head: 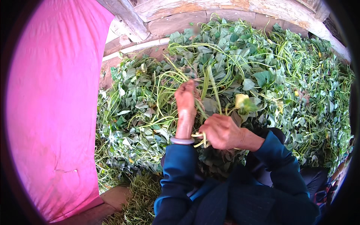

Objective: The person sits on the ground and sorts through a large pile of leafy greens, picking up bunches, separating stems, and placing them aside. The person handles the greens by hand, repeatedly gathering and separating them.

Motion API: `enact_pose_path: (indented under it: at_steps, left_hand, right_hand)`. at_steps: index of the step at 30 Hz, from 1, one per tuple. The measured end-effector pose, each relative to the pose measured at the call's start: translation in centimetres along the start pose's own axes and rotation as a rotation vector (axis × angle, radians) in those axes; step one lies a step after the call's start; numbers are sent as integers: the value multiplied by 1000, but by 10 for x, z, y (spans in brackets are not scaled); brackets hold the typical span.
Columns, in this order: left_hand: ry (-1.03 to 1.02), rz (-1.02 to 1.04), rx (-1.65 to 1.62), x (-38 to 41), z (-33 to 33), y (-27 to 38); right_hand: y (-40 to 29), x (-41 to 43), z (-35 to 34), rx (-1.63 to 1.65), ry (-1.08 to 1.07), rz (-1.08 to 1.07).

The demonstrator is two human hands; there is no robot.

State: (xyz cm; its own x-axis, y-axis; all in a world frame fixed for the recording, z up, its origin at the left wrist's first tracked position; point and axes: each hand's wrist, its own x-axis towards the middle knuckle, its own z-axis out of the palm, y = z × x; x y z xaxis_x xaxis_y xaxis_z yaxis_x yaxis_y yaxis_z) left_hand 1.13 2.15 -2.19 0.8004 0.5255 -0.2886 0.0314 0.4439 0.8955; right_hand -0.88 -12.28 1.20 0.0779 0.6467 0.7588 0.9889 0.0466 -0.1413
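Observation:
A deep heap of cut leafy vines [168, 132], with long pale-green stalks, spreads before me; they look like sweet potato vines. My left hand [185, 97] reaches forward over it, its fingers closed around a vine [201, 107] whose lower end runs back towards my right hand. Close to my body, my right hand [222, 132] grips a small bunch of stalks [203, 139]. Their pale ends stick out on its left side, and a blurred yellowish-green leaf [246, 103] shows just beyond it. The fingertips of both hands are partly hidden.
A pink cloth [56, 112] hangs along the left side. Short stripped stalks [137, 197] are piled at lower left, beside brick edging [115, 197]. Behind the heap are a wooden post [126, 19], a thick log [281, 14] and a pale pole [140, 46].

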Motion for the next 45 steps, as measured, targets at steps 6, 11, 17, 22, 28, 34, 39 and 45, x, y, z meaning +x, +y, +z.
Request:
enact_pose_path:
  at_steps: [6,11,17,22,28,34,39,45]
  left_hand:
    - [-307,-106,-370,-6,-13,21]
    - [-498,-281,-653,3,-19,24]
    - [-445,-197,-652,11,-37,32]
    - [-257,-93,-467,13,-36,30]
    - [-201,-36,-537,30,-68,42]
    - [-542,-343,-754,9,-36,34]
    - [-532,-343,-683,-1,-16,26]
    - [-352,-150,-342,-4,-15,31]
  right_hand:
    - [63,-15,-14,1243,400,1333]
    - [47,-28,21,1322,39,1320]
    - [35,-32,34,1130,-298,919]
    - [12,-20,20,770,-351,707]
    - [-26,-17,1,449,-187,156]
    - [41,-19,-6,1478,245,1259]
    - [40,-30,38,1365,224,1239]
    - [25,-23,27,1026,-226,1054]
